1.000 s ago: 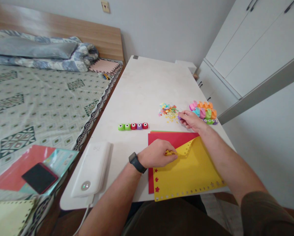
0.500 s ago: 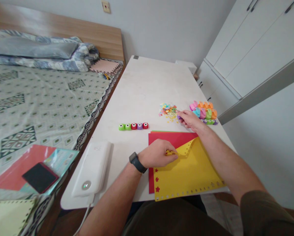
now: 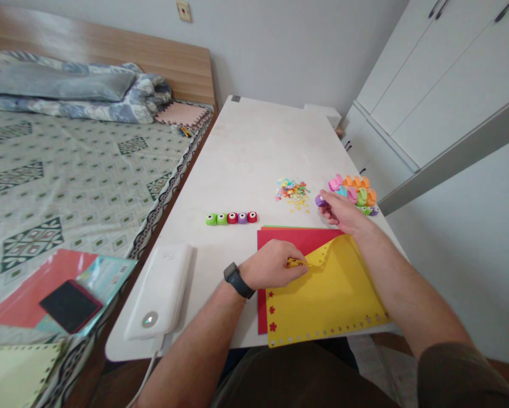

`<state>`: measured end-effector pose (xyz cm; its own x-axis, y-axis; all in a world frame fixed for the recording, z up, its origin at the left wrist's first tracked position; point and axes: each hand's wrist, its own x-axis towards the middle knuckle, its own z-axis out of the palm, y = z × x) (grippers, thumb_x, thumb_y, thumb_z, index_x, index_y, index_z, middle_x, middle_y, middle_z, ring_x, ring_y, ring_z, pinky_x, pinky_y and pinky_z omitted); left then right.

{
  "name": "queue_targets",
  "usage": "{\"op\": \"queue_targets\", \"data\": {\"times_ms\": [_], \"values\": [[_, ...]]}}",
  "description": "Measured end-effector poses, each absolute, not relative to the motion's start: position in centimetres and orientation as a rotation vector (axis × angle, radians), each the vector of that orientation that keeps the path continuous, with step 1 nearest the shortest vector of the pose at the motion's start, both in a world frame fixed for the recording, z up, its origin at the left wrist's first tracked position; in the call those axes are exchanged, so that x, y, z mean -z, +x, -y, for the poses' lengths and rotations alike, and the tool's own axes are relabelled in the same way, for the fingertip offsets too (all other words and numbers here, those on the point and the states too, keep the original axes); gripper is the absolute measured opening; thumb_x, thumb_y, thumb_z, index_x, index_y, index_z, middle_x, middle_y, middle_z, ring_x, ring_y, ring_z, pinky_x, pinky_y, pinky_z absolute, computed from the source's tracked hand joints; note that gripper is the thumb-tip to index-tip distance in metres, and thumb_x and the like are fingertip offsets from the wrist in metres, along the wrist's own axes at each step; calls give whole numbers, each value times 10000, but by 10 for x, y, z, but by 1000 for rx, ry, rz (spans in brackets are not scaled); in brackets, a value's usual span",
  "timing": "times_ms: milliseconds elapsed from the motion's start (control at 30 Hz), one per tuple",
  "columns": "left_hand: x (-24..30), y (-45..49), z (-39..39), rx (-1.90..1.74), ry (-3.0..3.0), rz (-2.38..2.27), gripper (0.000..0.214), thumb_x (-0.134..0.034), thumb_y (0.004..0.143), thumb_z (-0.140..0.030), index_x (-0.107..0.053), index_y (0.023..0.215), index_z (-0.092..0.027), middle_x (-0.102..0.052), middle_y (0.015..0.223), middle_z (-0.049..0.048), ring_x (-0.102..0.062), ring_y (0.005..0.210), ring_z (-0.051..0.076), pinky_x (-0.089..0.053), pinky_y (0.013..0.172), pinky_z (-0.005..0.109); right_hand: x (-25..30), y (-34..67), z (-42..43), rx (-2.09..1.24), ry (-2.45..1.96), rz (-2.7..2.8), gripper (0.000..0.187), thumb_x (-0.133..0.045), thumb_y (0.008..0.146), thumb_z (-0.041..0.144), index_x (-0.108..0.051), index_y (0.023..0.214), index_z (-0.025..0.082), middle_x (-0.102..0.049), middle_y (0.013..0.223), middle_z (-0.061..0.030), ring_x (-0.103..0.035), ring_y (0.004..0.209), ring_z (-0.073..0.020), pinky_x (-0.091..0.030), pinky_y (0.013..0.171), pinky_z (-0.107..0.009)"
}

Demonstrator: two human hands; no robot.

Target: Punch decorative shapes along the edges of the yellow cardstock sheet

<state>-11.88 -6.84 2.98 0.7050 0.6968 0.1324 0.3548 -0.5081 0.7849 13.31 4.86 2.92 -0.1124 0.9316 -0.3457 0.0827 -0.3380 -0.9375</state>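
My left hand [image 3: 278, 264] pinches the folded-over upper left corner of a yellow sheet of paper [image 3: 322, 294], which has small shapes punched along its edges. Beneath it lies a red sheet [image 3: 286, 238], with orange and green edges showing behind. In my right hand [image 3: 339, 211] is a small purple craft punch [image 3: 321, 200], held in closed fingers above the table. A heap of colourful punched paper bits [image 3: 292, 191] lies just left of that hand. Several more craft punches [image 3: 356, 187] are clustered to its right, partly hidden by the hand.
A row of green, red and purple punches [image 3: 232, 218] stands on the white table [image 3: 254, 136]. A white power bank [image 3: 161, 292] with a cable sits at the left edge. On the bed to the left lie a dark phone [image 3: 70, 306] and a pale punched sheet [image 3: 16, 371].
My right hand has moved a little right with the purple punch, away from the paper bits and closer to the clustered punches. My left hand stays on the folded corner.
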Motion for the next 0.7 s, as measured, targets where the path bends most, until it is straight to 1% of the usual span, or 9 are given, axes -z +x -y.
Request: {"op": "queue_targets", "data": {"times_ms": [133,267,400,533,700], "values": [[-30,-118,69,-559,2144,-800,229,-626,937,-286,-812,956,-153,-791,925,57,-698,812,154,-490,741,243,-36,149,-43,-1752,-1333,984,381,-485,1027,520,-571,854,192,-546,675,-11,-364,458,-91,-160,344,-179],[-30,-118,69,-553,2151,-793,238,-616,947,-294,-808,952,-154,-787,913,59,-695,807,153,-488,743,245,-43,164,-38,-1858,-1199,887,365,-432,1040,501,-610,958,194,-529,671,-2,-359,468,-103,-181,355,-182],[-30,-118,69,-552,2143,-801,233,-611,952,-297,-802,950,-165,-785,923,58,-698,820,154,-489,751,243,-44,173,-36,-1905,-1104,856,328,-423,1033,460,-613,984,196,-482,643,14,-342,465,-111,-190,356,-191],[-32,-118,68,-549,2140,-809,229,-610,953,-300,-796,939,-166,-782,917,58,-694,816,155,-488,741,243,-42,179,-33,-1905,-1071,853,326,-439,1021,485,-603,983,205,-464,638,20,-328,466,-112,-187,362,-194],[-33,-118,68,-541,2141,-807,235,-603,957,-304,-793,935,-168,-780,911,54,-689,810,150,-486,733,238,-41,184,-24,-1807,-1171,937,340,-556,972,547,-555,889,218,-506,674,14,-337,480,-104,-160,376,-199]]}}
